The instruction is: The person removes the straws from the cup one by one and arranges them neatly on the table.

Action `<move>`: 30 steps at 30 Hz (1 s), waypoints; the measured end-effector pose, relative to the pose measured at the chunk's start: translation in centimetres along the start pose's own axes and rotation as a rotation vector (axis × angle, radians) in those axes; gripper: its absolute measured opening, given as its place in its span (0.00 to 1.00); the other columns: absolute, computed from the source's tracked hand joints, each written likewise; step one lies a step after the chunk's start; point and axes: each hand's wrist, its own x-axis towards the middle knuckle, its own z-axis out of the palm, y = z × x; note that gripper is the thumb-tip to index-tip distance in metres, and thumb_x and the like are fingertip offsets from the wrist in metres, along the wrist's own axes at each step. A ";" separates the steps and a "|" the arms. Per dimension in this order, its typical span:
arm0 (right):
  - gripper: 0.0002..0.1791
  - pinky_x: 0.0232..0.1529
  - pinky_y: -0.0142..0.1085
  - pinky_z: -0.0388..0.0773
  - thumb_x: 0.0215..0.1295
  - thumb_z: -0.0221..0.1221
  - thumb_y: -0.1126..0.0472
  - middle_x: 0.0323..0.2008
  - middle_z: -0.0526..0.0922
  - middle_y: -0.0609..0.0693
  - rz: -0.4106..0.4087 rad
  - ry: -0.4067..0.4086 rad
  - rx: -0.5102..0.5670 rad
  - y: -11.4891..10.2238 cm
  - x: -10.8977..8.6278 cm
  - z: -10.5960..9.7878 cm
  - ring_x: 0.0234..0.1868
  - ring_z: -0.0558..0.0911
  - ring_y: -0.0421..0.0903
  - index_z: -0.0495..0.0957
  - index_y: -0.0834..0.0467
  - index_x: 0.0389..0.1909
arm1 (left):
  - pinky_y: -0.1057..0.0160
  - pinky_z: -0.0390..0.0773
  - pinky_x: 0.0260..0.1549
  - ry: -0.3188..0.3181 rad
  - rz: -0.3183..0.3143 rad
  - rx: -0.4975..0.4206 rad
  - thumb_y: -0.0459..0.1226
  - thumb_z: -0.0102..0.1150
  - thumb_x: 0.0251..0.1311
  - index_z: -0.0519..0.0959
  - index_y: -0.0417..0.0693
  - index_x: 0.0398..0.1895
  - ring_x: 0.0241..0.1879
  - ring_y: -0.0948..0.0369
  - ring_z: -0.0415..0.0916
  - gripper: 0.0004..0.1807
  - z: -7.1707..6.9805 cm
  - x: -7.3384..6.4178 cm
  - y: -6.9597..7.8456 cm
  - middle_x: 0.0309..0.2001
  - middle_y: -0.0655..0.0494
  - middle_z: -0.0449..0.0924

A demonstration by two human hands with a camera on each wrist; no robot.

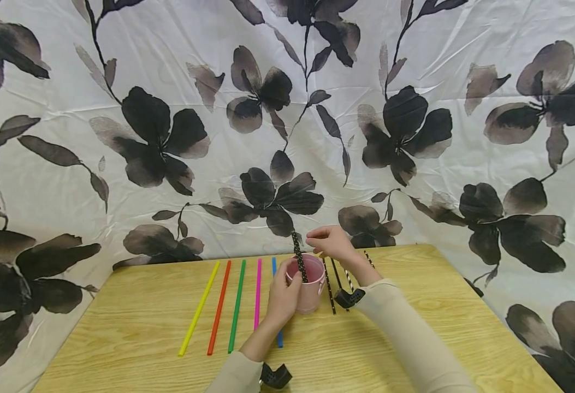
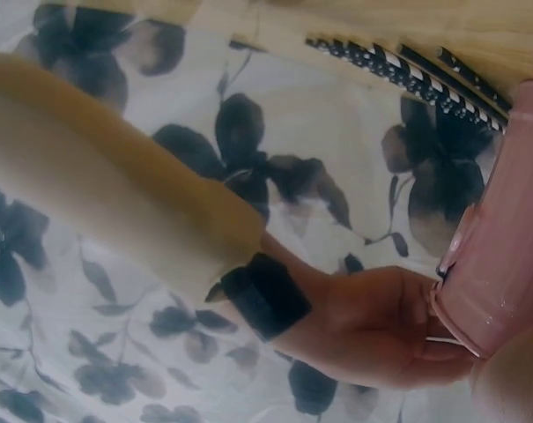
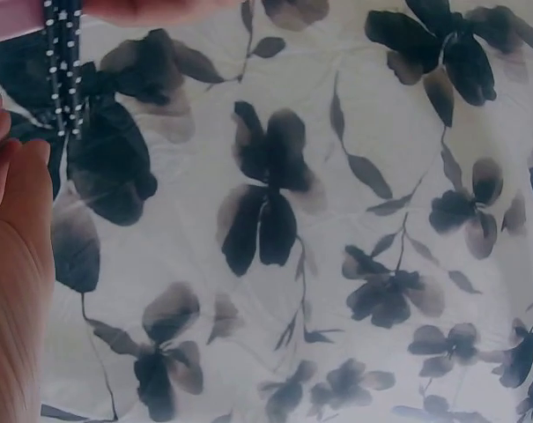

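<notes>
My left hand holds a small pink bucket by its left side, with the thumb at the rim. White-dotted black straws stand in the bucket, tilted, their upper ends above the rim. Over the bucket's far right side is my right hand, its fingers loosely bent and pointing toward the straws. In the right wrist view, a gap shows between the right hand and the dotted straws. A thin white handle passes by the right fingers in the left wrist view.
Left of the bucket lie yellow, red, green, pink and blue straws. Several black patterned straws lie to its right on the wooden table. A floral cloth hangs behind.
</notes>
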 end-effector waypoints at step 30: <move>0.10 0.21 0.37 0.76 0.50 0.62 0.63 0.26 0.80 0.53 0.037 -0.025 -0.013 0.1 1.3 2.4 0.22 0.80 0.48 0.79 0.61 0.35 | 0.63 0.69 0.24 0.000 0.020 0.010 0.40 0.48 0.59 0.69 0.56 0.53 0.27 0.61 0.66 0.17 -0.3 0.0 0.3 0.38 0.60 0.72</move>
